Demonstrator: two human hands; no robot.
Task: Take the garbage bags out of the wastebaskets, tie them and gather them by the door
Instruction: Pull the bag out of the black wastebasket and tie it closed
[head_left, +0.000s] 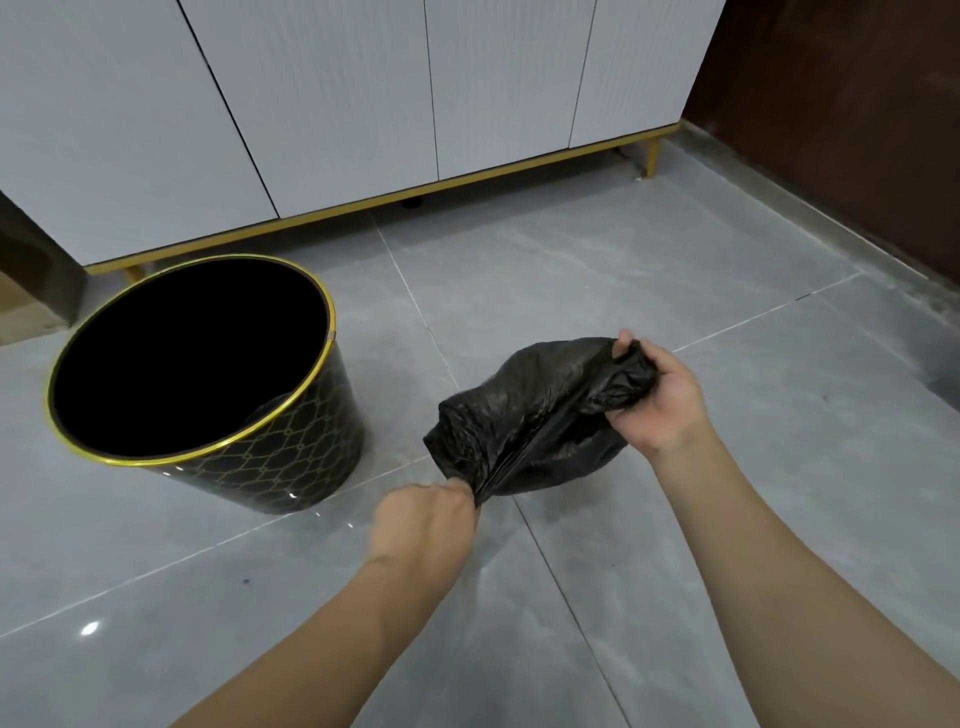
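Note:
A black garbage bag (524, 415) hangs just above the grey floor, stretched between both hands. My left hand (426, 525) is closed on a gathered corner of the bag at its lower left. My right hand (660, 400) grips a bunched part of the bag's mouth at the upper right. To the left stands a black wastebasket (291, 447) with a gold rim and a gold lattice pattern; its inside looks dark and I cannot tell whether anything lies in it.
A white cabinet (363, 104) on gold legs runs along the back, with a gap beneath it. A dark brown wall or door (857, 130) rises at the right. Grey floor tiles (623, 260) spread between cabinet and hands. A brown box edge (21, 312) shows at far left.

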